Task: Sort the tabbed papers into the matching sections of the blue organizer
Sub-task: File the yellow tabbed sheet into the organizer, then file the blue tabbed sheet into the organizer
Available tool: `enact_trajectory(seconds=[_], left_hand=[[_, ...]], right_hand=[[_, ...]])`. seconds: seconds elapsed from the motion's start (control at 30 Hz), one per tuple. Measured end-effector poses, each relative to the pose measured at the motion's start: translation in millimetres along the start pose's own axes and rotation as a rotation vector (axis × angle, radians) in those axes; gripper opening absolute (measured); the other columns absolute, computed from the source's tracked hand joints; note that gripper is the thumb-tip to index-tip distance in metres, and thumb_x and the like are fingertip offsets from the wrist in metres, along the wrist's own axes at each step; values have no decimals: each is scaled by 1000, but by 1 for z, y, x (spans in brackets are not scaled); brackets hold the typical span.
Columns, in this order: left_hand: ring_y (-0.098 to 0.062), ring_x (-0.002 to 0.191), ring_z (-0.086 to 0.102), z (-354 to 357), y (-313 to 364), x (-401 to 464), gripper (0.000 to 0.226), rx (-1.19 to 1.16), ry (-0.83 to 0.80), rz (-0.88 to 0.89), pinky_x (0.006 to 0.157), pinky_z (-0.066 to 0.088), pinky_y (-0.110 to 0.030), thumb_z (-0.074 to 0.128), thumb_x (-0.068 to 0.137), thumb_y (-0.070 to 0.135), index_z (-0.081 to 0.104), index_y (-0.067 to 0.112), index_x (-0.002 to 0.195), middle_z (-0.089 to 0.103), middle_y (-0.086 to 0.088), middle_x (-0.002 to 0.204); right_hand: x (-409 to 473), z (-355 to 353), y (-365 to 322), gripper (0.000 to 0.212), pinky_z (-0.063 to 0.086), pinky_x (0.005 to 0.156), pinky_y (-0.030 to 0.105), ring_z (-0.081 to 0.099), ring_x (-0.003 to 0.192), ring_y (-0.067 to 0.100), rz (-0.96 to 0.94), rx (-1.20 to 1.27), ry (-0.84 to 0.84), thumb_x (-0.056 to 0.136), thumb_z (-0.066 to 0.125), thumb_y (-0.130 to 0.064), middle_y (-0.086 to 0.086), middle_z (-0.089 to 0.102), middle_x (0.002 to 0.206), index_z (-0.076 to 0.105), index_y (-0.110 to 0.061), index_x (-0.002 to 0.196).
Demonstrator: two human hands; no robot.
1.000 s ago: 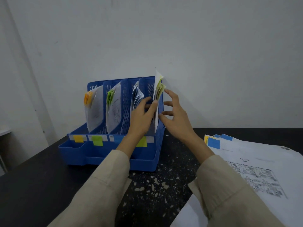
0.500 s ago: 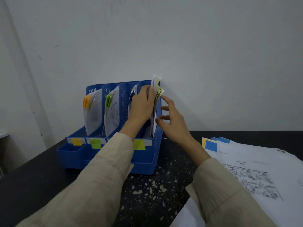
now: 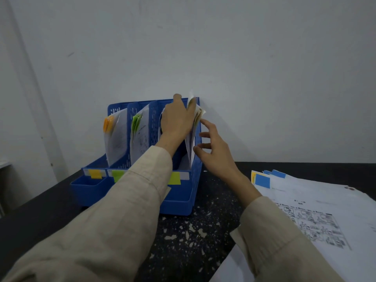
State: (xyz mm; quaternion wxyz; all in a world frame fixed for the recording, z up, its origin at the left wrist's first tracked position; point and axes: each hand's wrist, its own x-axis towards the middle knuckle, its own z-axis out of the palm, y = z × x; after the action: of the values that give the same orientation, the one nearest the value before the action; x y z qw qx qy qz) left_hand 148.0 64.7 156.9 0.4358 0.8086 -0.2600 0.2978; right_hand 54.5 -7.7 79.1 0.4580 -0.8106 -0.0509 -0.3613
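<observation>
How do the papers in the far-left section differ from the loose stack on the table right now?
The papers in the far-left section stand upright, leaning in the blue organizer; the loose stack lies flat on the table. The section's papers show orange tabs at the top; the stack's visible tabs are blue, with a yellow edge. Neither hand touches either. Both are white printed sheets.

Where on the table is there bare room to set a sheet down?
Bare dark table lies between the organizer front and the paper pile, partly under the sleeves. Crowded: the organizer's rightmost section, where the left hand and right hand work.
</observation>
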Motion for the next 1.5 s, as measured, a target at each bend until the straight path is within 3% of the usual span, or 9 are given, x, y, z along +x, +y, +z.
enact_trajectory(seconds=[0.27,0.5,0.67,0.8,0.9,1.1,1.17,1.33,1.5], left_hand=[[-21,82,58,6,-31,-33,28,-7,-7,67,62,41,-28,67,82,20,51,6,99,60,-8,93],[-30,69,59,19,-48,-73,15,15,-136,79,55,41,-34,45,95,4,53,1,82,58,-15,74],[-23,72,53,8,-39,-64,13,130,-241,88,58,39,-29,43,96,4,49,-3,105,52,-12,82],[-10,63,41,10,-35,-73,33,140,-518,-21,45,27,-20,41,96,2,31,-7,126,47,-6,79],[-7,62,39,13,-40,-78,31,145,-602,-55,47,30,-19,40,97,2,32,-8,124,39,-1,74],[-22,91,49,6,-43,-74,25,210,-788,-82,67,40,-26,37,97,4,41,-4,121,53,-21,117],[-19,89,45,1,-46,-70,14,192,-833,-78,65,37,-23,36,97,3,50,2,102,54,-20,115],[-13,73,52,-11,-57,-66,15,28,-667,2,56,39,-17,47,97,12,59,2,95,59,-6,83],[-21,71,44,-4,-60,-74,40,75,-524,66,53,27,-26,37,95,-5,32,14,59,39,-1,63]], right_hand=[[0,2,1,64,46,85,23,56,106,17,15,12,-6,91,57,-11,6,48,130,24,-29,144],[-1,4,2,64,44,83,23,57,106,19,19,13,-16,92,57,-12,9,49,129,23,-24,145],[-1,3,0,66,43,76,17,55,101,14,34,-4,-24,92,57,-10,8,50,127,21,-22,145],[-2,6,3,67,46,80,23,57,103,18,44,-12,-33,91,57,-8,10,51,127,21,-22,146],[-2,6,4,66,45,69,13,55,102,17,54,-26,-47,92,55,-8,9,50,127,20,-23,146],[-1,6,5,64,42,75,18,52,97,11,73,-41,-56,94,51,-9,8,51,128,18,-20,147],[-1,7,5,63,41,75,15,51,98,11,72,-54,-62,95,50,-9,8,51,129,18,-21,148],[0,5,6,58,41,71,10,51,101,11,61,-41,-76,96,49,-12,6,51,130,22,-23,147],[-1,8,7,56,41,64,5,51,97,9,63,-41,-73,96,48,-10,5,53,126,25,-24,146]])
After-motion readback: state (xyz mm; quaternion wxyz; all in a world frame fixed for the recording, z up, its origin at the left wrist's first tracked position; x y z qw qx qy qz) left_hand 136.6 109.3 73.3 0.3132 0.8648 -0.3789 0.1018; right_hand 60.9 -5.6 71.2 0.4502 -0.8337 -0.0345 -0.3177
